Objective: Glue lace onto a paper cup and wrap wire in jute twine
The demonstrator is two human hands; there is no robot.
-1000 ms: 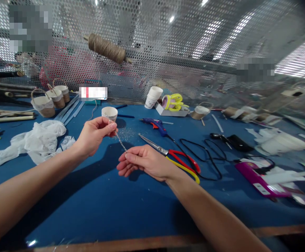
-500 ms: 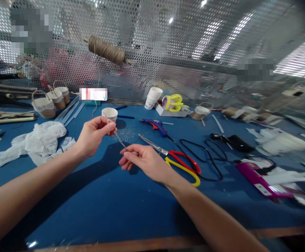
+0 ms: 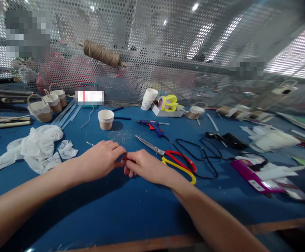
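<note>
My left hand and my right hand meet fingertip to fingertip above the table. Both are closed in a pinch, and the thin twisted cord between them is almost wholly hidden by the fingers. What looks like its pale end shows just beyond my left hand. Behind the hands stands a small paper cup with a brown wrapped lower part and a white rim. Red-and-yellow-handled scissors lie to the right of my right hand, with a blue glue gun behind them.
White lace fabric lies left of my hands. Several small handled baskets stand at the back left. A twine spool hangs on the perforated metal screen. A black cable and a purple device are on the right.
My left hand has come down and toward my right hand, closing the gap where the cord was stretched. The paper cup is now uncovered. The view has shifted slightly.
</note>
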